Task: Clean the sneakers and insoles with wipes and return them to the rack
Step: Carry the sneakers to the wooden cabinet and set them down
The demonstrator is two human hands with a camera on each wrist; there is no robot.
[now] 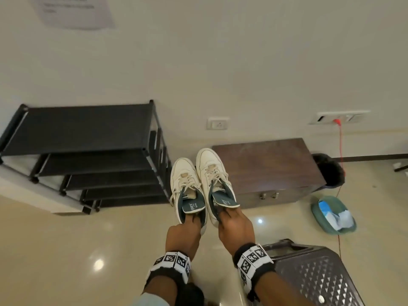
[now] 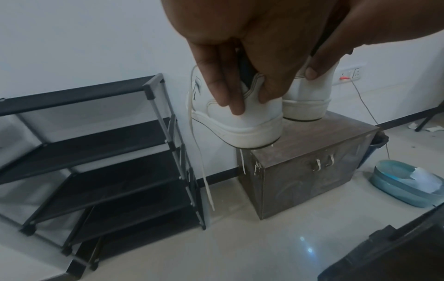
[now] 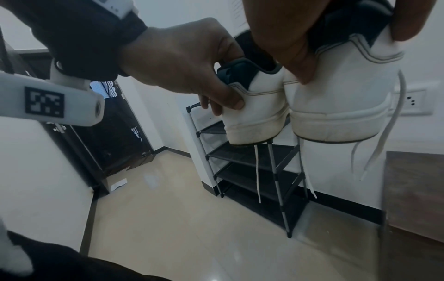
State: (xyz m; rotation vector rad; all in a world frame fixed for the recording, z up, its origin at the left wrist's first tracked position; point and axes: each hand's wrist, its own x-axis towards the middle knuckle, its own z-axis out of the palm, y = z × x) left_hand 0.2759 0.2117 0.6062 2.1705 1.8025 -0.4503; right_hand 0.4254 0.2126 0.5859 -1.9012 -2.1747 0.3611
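Fingers of each hand (image 1: 182, 236) (image 1: 235, 228) pinch one white sneaker's (image 1: 184, 184) (image 1: 213, 171) heel; insole lettering blurred.

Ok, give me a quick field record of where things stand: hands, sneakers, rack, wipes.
left hand: grips left sneaker at the heel
right hand: grips right sneaker at the heel
sneakers: both in the air, insoles sticking up from the openings
rack: black, all visible shelves bare
wipes: in teal basin on the floor
cabinet: beside the rack
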